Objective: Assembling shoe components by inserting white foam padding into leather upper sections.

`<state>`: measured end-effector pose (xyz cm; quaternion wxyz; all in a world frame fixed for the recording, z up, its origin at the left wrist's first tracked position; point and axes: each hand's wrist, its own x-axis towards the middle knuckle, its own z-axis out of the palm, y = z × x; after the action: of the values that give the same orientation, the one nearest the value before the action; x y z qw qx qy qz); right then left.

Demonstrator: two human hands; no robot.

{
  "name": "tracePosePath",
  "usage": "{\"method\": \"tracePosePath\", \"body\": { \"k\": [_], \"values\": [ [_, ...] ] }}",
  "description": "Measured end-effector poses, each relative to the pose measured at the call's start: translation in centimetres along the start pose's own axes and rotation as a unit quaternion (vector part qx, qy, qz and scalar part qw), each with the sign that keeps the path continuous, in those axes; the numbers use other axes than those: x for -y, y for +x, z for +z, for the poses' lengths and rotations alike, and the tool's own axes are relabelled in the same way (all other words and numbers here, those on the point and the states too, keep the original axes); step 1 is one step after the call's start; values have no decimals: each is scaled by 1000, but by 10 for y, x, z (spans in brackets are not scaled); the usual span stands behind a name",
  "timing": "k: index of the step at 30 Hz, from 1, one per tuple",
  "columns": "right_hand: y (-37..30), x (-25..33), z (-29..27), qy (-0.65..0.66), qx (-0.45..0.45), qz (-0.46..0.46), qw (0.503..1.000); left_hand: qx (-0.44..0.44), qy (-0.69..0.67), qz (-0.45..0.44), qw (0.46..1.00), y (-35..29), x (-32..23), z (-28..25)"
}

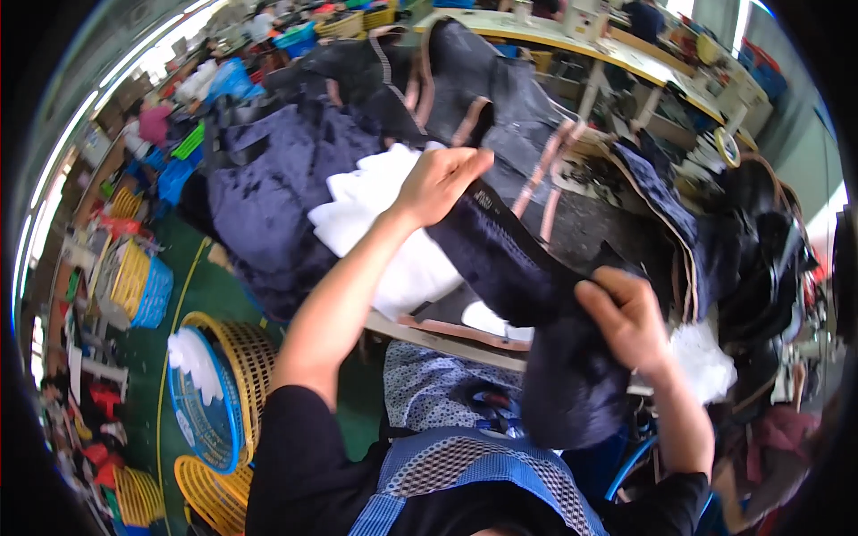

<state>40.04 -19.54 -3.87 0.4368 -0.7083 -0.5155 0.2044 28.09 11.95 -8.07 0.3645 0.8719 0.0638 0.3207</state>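
Note:
My left hand (438,183) grips the upper edge of a dark navy padded fabric piece (509,268), fingers curled over it. Lower down, my right hand (630,317) pinches the same navy piece where it hangs toward my lap. White stuffing (375,214) lies under and beside my left forearm. Behind it a heap of dark navy and grey garments with tan trim (429,98) covers the worktable.
Yellow and blue plastic baskets (219,384) stand on the green floor at my left. More white stuffing (706,357) sits at the right. A long work table (617,49) with people stands at the back. My blue patterned apron (465,456) fills the bottom.

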Motion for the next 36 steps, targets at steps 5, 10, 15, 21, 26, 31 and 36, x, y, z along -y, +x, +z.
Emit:
{"method": "tracePosePath", "body": {
  "k": [5, 10, 15, 21, 26, 31, 36],
  "values": [
    [-46, -48, -83, 65, -7, 91, 994, 248, -204, -76, 944, -17, -69, 8],
    [-81, -51, -110, -66, -8, 36, 997, 263, -199, -98, 939, -40, -94, 21],
    [-155, -107, -82, -20, 10, 207, 978, 253, -92, 85, 959, -93, -96, 80],
    [-95, -46, -51, -174, 60, 27, 983, 238, 19, 233, 943, -132, -118, 93],
    [-52, 0, -31, -59, 292, 124, 946, 206, -63, 95, 972, -111, -112, 43],
    [72, 26, -39, -149, 255, 15, 955, 108, -10, -83, 991, -76, -92, 5],
    [83, -103, 18, -248, 332, -8, 910, 177, 39, -148, 972, -104, 7, 59]
  ]
}}
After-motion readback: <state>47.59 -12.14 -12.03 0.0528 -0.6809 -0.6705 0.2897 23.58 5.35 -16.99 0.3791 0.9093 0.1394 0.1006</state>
